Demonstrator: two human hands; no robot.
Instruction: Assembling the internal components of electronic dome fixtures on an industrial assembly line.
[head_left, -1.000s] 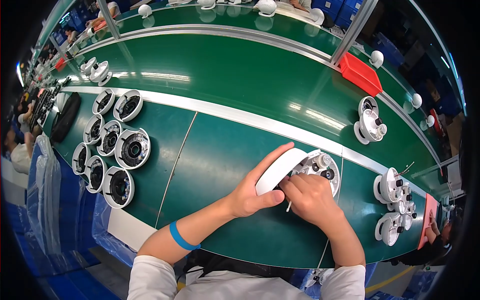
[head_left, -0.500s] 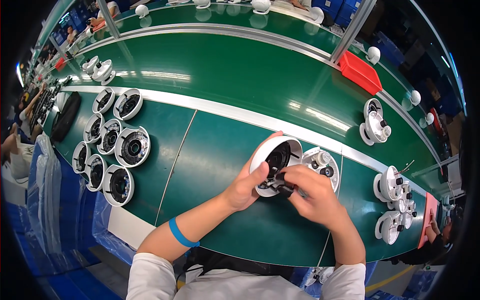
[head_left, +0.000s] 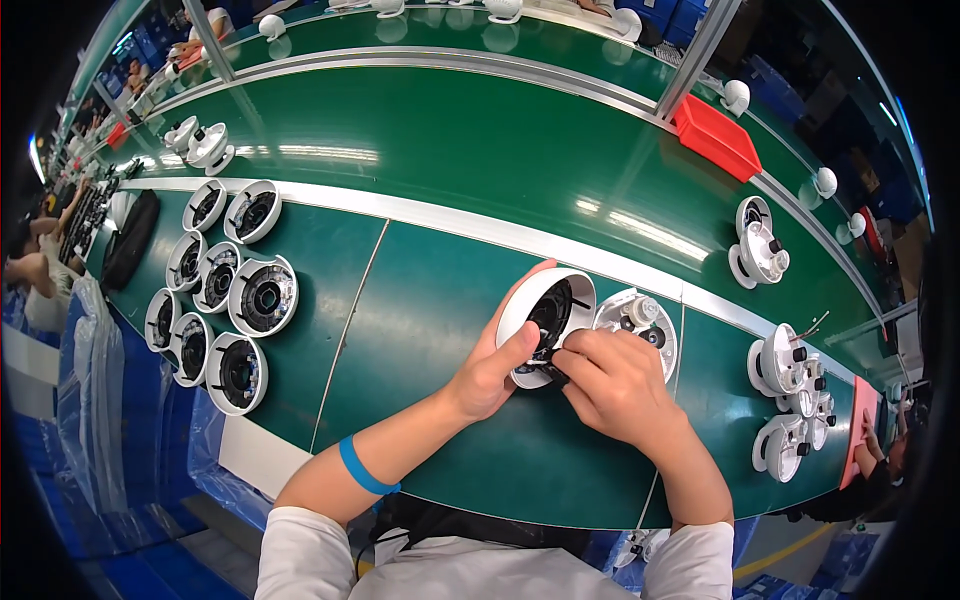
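My left hand (head_left: 482, 378) is closed around the outside of a white round housing (head_left: 552, 312), its thumb over the near rim. The housing is tilted, so its black interior faces up and to the right. At the lower right rim, my right hand (head_left: 622, 388) pinches a small black part (head_left: 549, 372); the fingers partly hide it and its exact kind cannot be made out. Just behind the right hand, a white round camera body (head_left: 662, 328) with a lens and a pale knob-like part lies on the green table, partly covered by my fingers.
Several open white housings (head_left: 264, 296) with black interiors stand grouped on the left. On the right are several white camera bodies (head_left: 782, 448), with another assembly (head_left: 758, 252) farther back. A red tray (head_left: 716, 138) sits beyond, beside a metal post (head_left: 697, 62). Another person's arm shows at the far right.
The housing and both hands have shifted slightly left. My right fingers have come closer to the housing rim, and less of the black part shows. The view has tilted a little.
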